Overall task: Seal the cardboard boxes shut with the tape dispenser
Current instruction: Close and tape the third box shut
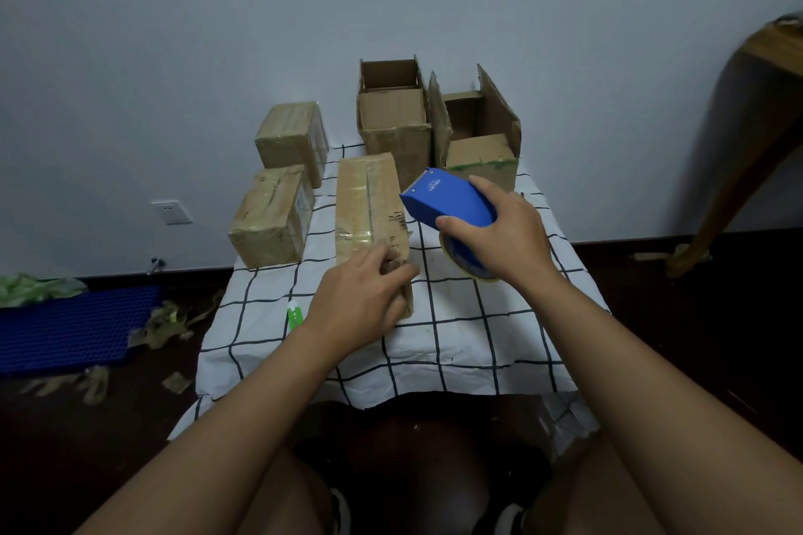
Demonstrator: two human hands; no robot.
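A: What is the right hand point(499, 239) doing?

B: It grips the blue tape dispenser point(449, 204), fingers and thumb curled round its body. The dispenser is lifted off the table, its front edge pointing toward the long box point(369, 208) and just beside that box's right side. A roll of tape point(467, 263) shows under the hand.

A: And the left hand point(360, 304)?

B: It rests on the near end of the long box, fingers curled over the right edge, holding it down. That box lies lengthwise on the checked cloth point(456, 317), flaps closed, with tape along the top seam.

A: Where are the other boxes?

B: 2 taped boxes sit at the left edge of the table, a near one point(269, 222) and a far one point(293, 139), almost touching. 2 open boxes stand at the back by the wall, a left one point(393, 117) and a right one point(482, 139), side by side with their flaps up.

A: Anything else on the cloth?

B: A small green and white object point(294, 313) lies just left of the left wrist; I cannot tell what it is. On the floor to the left are a blue plastic mat point(74, 326) and scraps of used tape point(165, 321).
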